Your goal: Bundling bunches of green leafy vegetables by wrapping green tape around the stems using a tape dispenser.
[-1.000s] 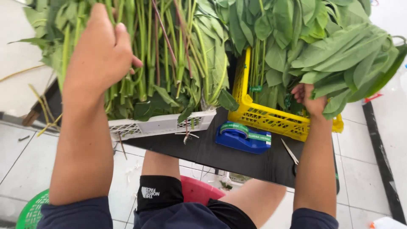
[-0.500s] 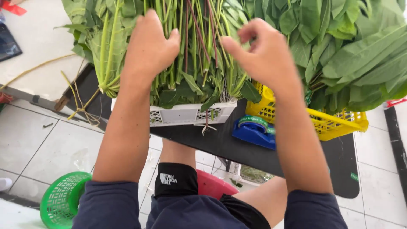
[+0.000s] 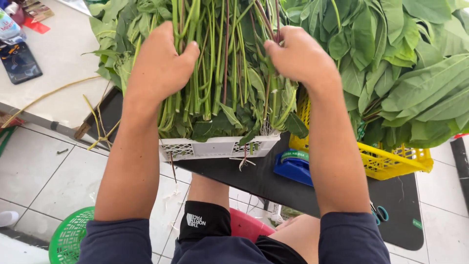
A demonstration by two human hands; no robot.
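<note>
Seen from above, looking down past the person's knees, the view runs from a tiled floor on the left to heaped greens on the right. Lowest at the left stands a green plastic basket (image 3: 68,237) on the floor, and a dark phone-like slab (image 3: 18,62) lies on a pale surface at the upper left.

Next comes the left hand (image 3: 159,66), closed around a clump of long green stems (image 3: 222,73) (water-spinach-like, with slim leaves and a few purplish stalks). Its fingers are buried in the bunch, thumb pressed against the stalks. The stems lie in a white slotted crate (image 3: 215,146), which rests on the black worktop (image 3: 254,178), its near edge jutting past the worktop's front toward the person.

Just right of centre, the right hand (image 3: 298,56) grips the same bundle from the other side, fingers curled around several stalks, so the stems sit pinched between both hands.

Below that wrist a blue tape dispenser (image 3: 293,166) sits on the worktop, touching the yellow crate (image 3: 391,161) beside it. The yellow crate holds broad, darker leaves (image 3: 415,73) that spill over its rim. Blue-handled scissors (image 3: 378,213) peek out by the right forearm.
</note>
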